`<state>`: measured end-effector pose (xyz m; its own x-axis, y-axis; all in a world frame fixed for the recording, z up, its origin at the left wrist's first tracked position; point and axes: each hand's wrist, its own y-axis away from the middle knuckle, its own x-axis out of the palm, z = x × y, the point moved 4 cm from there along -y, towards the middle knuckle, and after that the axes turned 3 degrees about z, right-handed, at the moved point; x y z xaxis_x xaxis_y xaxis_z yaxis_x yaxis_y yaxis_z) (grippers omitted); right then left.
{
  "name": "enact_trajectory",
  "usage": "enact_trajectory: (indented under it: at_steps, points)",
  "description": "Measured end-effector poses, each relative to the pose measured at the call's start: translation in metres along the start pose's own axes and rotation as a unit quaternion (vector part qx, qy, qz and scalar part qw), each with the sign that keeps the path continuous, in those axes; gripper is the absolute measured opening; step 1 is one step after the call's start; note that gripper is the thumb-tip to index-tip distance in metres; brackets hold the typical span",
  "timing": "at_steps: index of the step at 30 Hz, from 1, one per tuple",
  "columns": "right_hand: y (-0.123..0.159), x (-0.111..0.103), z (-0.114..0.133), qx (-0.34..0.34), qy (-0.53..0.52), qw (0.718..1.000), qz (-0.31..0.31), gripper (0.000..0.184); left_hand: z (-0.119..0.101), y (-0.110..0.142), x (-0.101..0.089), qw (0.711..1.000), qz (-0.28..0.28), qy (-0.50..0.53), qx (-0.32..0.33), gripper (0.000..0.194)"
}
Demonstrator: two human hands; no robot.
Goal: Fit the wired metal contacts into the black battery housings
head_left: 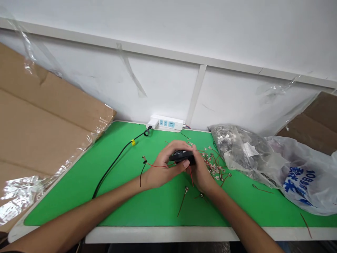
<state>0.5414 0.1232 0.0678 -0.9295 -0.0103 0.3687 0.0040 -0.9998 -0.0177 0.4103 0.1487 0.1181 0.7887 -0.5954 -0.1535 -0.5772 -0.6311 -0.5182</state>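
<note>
Both hands hold a flat black rounded object [181, 155] above the green mat [126, 211]; its exact kind does not show. My left hand [164, 165] curls around its left side, thumb pressed along the near edge. On the opposite side my right hand [199, 168] is closed on it, with some fingers hidden. A red wire runs left from the object across my left hand to a small connector [144, 160], from which a black wire hangs over my wrist. Another red wire dangles below the object. Beside my right hand lies a pile of small metal parts with red wires [214, 167].
A white power strip [168, 123] with a plugged-in black cable [116, 161] sits by the wall. Cardboard [52, 109] leans at left. To the right are a clear bag of metal parts [237, 147] and a white plastic bag [302, 175]. Loose wired parts [186, 189] lie near the front.
</note>
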Motion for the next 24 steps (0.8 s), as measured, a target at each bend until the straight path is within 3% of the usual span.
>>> enact_trajectory:
  at_steps: [5, 10, 16, 21, 24]
  points:
    - [-0.002, -0.008, -0.006, -0.032, 0.031, 0.998, -0.043, 0.049, 0.008, -0.001, 0.003, 0.997, -0.009, 0.028, -0.07, 0.036]
    - [-0.003, -0.012, -0.01, -0.035, 0.065, 0.996, -0.046, 0.05, 0.008, -0.004, -0.001, 0.999, 0.017, -0.024, -0.039, 0.037]
    - [0.0, -0.014, 0.004, -0.15, 0.136, 0.979, -0.029, 0.053, 0.001, -0.004, 0.0, 0.993, 0.092, -0.058, 0.035, 0.045]
    - [0.003, -0.012, -0.004, -0.145, 0.184, 0.971, -0.041, 0.058, -0.006, -0.002, 0.002, 0.987, 0.122, -0.089, 0.063, 0.046]
    - [0.003, -0.008, -0.009, -0.144, 0.148, 0.977, -0.056, 0.059, -0.009, -0.004, 0.002, 0.985, 0.114, -0.113, 0.06, 0.039]
